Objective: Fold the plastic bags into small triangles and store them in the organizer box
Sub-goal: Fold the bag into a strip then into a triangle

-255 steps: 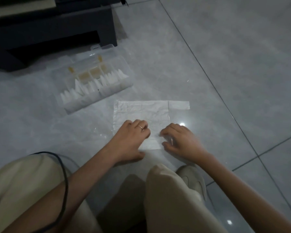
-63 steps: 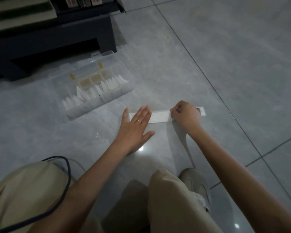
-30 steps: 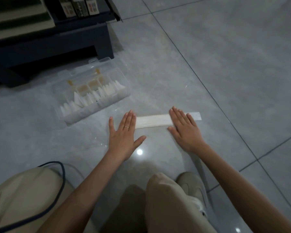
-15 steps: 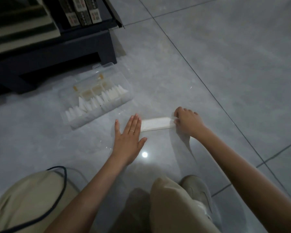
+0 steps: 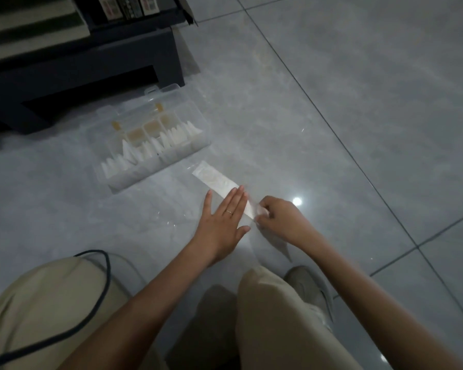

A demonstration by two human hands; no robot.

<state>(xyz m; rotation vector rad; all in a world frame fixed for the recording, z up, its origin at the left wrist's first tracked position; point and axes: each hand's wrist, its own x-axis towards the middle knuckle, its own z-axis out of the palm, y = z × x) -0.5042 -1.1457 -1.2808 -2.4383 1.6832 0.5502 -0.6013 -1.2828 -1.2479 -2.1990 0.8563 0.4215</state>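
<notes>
Your left hand (image 5: 223, 218) lies flat and palm down, fingers straight and close together, thumb spread toward you. It presses on the plastic bag (image 5: 215, 180), which is folded into a narrow white strip. A thin ring (image 5: 229, 212) sits on one finger.

Your right hand (image 5: 281, 220) is just beside the left, on its thumb side. Its fingers (image 5: 263, 209) are curled and pinch the near end of the strip, where it comes out from under the left hand.

The strip lies on the grey tiled floor (image 5: 358, 116). It runs diagonally from your right hand's pinch, under the left fingertips, and away toward the far left. Its free end stops near the organizer box (image 5: 145, 175).

The box is clear and open, beyond and to the left of the left hand, apart from the strip. Folded triangles (image 5: 145, 150) stand in a row in its near compartments. The far compartments show tan contents that are too blurred to identify.

Beyond the box stands dark furniture (image 5: 91, 62). A bright light reflection (image 5: 296, 201) shows on the floor just past your right hand.

Nearer you than both hands are beige trouser legs (image 5: 278, 329), a shoe (image 5: 312, 287) and a black cable (image 5: 102, 285) across the left knee.
</notes>
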